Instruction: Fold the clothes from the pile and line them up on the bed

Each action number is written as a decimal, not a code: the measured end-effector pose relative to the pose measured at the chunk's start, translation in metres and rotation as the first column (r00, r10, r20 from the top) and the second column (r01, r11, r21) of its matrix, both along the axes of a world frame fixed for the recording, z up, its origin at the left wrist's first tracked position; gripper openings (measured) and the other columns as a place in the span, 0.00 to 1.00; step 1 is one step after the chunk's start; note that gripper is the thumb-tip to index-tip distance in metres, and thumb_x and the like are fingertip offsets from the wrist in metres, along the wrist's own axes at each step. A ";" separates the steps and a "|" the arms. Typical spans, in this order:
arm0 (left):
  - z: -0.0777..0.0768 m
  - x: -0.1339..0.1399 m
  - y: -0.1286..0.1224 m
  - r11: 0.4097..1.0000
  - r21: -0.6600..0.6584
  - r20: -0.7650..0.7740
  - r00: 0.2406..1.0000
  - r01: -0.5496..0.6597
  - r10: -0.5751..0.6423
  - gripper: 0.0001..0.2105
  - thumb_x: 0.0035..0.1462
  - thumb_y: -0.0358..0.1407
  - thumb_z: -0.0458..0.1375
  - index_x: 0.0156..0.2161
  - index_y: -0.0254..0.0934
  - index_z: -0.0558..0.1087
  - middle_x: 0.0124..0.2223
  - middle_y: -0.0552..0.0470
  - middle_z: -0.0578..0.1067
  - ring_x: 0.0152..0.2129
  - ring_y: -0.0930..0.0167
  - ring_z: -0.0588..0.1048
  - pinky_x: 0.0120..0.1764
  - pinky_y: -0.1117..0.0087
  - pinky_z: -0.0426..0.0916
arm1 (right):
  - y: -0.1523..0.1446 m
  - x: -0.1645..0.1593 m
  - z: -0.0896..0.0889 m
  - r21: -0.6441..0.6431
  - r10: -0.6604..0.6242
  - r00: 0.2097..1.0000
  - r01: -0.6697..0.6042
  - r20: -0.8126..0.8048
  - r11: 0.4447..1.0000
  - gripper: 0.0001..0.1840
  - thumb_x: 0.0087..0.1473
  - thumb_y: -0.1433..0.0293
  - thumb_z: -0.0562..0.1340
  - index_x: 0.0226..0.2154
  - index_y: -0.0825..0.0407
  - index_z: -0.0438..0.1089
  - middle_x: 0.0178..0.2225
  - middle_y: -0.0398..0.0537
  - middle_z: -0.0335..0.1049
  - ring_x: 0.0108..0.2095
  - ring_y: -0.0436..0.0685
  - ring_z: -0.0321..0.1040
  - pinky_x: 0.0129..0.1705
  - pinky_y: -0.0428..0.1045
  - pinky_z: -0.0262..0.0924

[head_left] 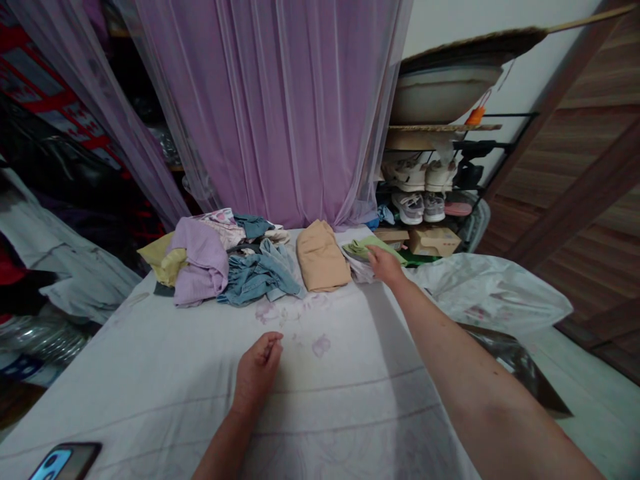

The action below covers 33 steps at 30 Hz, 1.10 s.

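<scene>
Holds green cloth [358, 249] in right grip [384, 264] near bed's [145, 373] far right corner, has left grip [257, 367] loose, half curled

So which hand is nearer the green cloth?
The right hand: it touches the green cloth. The left hand is apart from it, lower and to the left in the picture.

Bed [150, 380], white purple-flowered sheet [320, 413]; on it: crumpled multicoloured clothes heap [200, 257], folded tan garment [323, 260], low green-and-white fabric pile [357, 249], black-edged phone [65, 461].

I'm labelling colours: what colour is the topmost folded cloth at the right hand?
The topmost folded cloth is light green, seen in the head view.
</scene>
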State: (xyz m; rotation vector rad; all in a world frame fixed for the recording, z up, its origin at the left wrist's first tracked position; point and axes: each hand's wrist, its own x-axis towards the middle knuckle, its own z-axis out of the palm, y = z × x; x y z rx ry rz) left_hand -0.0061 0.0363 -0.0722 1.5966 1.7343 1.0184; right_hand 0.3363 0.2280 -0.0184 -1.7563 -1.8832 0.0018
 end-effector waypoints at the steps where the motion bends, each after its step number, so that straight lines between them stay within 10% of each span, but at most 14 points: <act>1: 0.001 0.000 0.000 1.000 0.000 0.001 1.000 0.004 -0.004 0.16 0.54 0.44 0.50 0.40 0.39 0.74 0.26 0.56 0.74 0.19 0.73 0.69 0.24 0.74 0.61 | 0.002 0.000 -0.003 0.022 -0.009 0.999 0.010 -0.051 1.000 0.21 0.61 0.68 0.52 0.53 0.55 0.70 0.51 0.59 0.73 0.52 0.63 0.69 0.54 0.56 0.60; 10: 0.002 0.001 -0.002 1.000 -0.017 -0.007 1.000 0.009 -0.009 0.15 0.55 0.44 0.50 0.40 0.38 0.74 0.22 0.59 0.69 0.18 0.73 0.66 0.24 0.74 0.58 | 0.006 -0.010 -0.021 0.196 0.056 0.950 0.006 -0.307 0.981 0.20 0.62 0.65 0.51 0.49 0.53 0.72 0.49 0.55 0.75 0.52 0.64 0.69 0.57 0.61 0.58; 16: 0.006 0.001 -0.003 1.000 -0.021 0.002 1.000 0.010 -0.010 0.16 0.54 0.45 0.50 0.40 0.38 0.74 0.23 0.58 0.71 0.18 0.73 0.65 0.23 0.74 0.58 | 0.000 -0.028 -0.014 -0.034 -0.015 0.997 0.013 -0.081 0.999 0.22 0.61 0.71 0.49 0.53 0.54 0.70 0.53 0.53 0.72 0.54 0.60 0.66 0.61 0.58 0.51; 26: 0.003 0.000 -0.003 1.000 -0.019 -0.024 1.000 0.013 -0.013 0.16 0.55 0.46 0.50 0.39 0.39 0.74 0.23 0.58 0.71 0.19 0.73 0.68 0.24 0.74 0.60 | 0.002 -0.020 0.028 -0.054 -0.098 0.992 0.102 0.081 0.993 0.27 0.65 0.62 0.43 0.50 0.54 0.72 0.48 0.58 0.74 0.49 0.62 0.68 0.51 0.52 0.58; 33: 0.004 0.002 -0.004 1.000 -0.020 -0.022 1.000 -0.007 0.007 0.16 0.54 0.48 0.51 0.38 0.39 0.74 0.24 0.57 0.72 0.20 0.72 0.70 0.25 0.74 0.63 | 0.015 -0.015 -0.001 -0.332 -0.064 0.962 0.154 0.266 0.931 0.31 0.64 0.52 0.44 0.63 0.43 0.57 0.65 0.54 0.55 0.64 0.68 0.51 0.60 0.71 0.44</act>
